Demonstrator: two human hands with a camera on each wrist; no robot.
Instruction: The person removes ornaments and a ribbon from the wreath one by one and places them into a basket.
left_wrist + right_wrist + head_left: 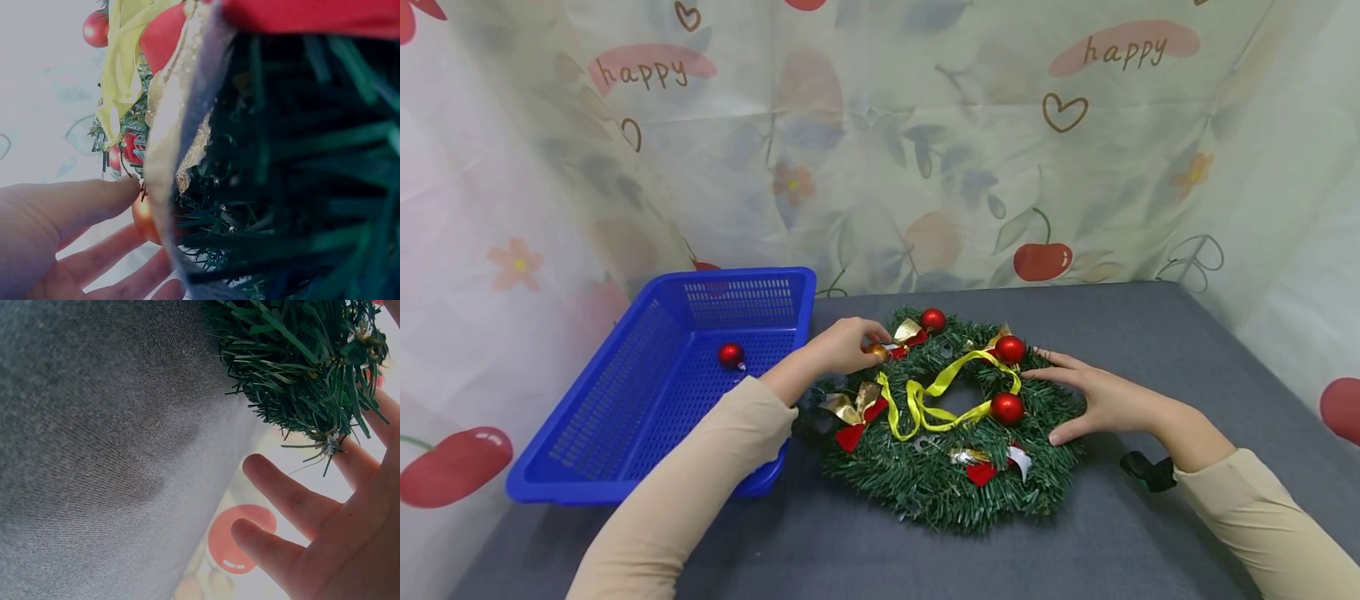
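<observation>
A green Christmas wreath [940, 492] lies on the grey table, dressed with red balls [1007, 409], gold-and-red bows [847, 408] and a loose yellow ribbon [917, 404] across its middle. At its left rim my left hand [842, 346] pinches an orange-gold Christmas ball [876, 353]. The left wrist view shows the thumb at the top of that ball [144, 219], near a thin dark loop, with fingers behind it; a bow blocks part of it. My right hand [1108, 402] rests against the wreath's right side, fingers spread, and in the right wrist view its fingers [294, 500] are extended beside the green tips.
A blue plastic basket [662, 287] stands left of the wreath, with one red ball [731, 356] in it. A printed curtain [865, 167] hangs behind the table [1150, 333] and along both sides. Black wrist straps [1150, 472] show near the sleeves.
</observation>
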